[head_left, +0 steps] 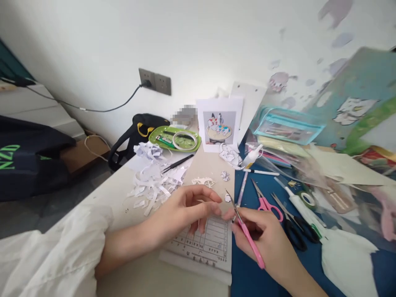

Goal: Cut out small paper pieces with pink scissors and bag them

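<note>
Pink tool (pixel 251 244) with a thin metal tip sits in the right hand (pixel 262 236). The fingers are closed tight round its handle, and the tip points up to 11 o'clock. The left hand (pixel 185 208) is just beside it at 9 o'clock. Its fingers are bent and the tips rest on a printed sheet (pixel 207 243), almost touching the right thumb. I cannot tell if they pinch anything. A tiny white paper bit (pixel 228 198) lies right by the metal tip.

Both hands are low on the worktop (pixel 204 165). The right one is over a blue mat (pixel 244 270). At 10 o'clock from the hands is a heap of paper scraps (pixel 151 181). At 12 o'clock a picture card (pixel 219 126) stands up by the wall, with a glue bottle (pixel 252 156) near it. At 2 o'clock pink scissors (pixel 266 203) and black scissors (pixel 293 229) lie side by side on the mat. A green tray (pixel 161 142) is far back at 11 o'clock.
</note>
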The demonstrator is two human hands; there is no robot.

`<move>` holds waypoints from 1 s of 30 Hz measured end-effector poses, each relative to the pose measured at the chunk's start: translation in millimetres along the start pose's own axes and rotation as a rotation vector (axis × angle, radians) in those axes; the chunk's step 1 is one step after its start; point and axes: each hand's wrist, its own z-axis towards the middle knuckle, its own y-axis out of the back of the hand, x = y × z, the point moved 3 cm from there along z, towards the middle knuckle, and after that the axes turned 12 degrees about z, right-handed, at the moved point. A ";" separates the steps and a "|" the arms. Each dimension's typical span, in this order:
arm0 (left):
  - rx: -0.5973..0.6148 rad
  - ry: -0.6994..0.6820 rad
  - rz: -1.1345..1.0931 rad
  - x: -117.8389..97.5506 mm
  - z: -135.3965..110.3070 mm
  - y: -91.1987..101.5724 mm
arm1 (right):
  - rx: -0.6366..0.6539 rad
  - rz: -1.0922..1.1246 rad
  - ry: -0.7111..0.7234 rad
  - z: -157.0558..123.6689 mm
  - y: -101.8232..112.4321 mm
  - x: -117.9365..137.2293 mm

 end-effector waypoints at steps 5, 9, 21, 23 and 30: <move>-0.250 -0.225 0.280 -33.8 -8.1 19.0 | -0.181 0.030 0.144 9.7 7.4 27.6; -0.389 -0.445 0.398 -91.1 -16.4 32.7 | -0.208 0.005 0.328 18.6 3.2 78.3; -0.548 -0.769 0.547 -164.1 -65.8 45.4 | -0.241 -0.227 0.738 33.0 -23.9 159.1; -0.503 -0.743 0.538 -160.6 -70.1 42.0 | -0.236 -0.227 0.705 27.8 -25.0 153.7; -0.413 -0.688 0.522 -154.9 -73.8 31.8 | -0.255 -0.238 0.723 14.2 -27.2 154.3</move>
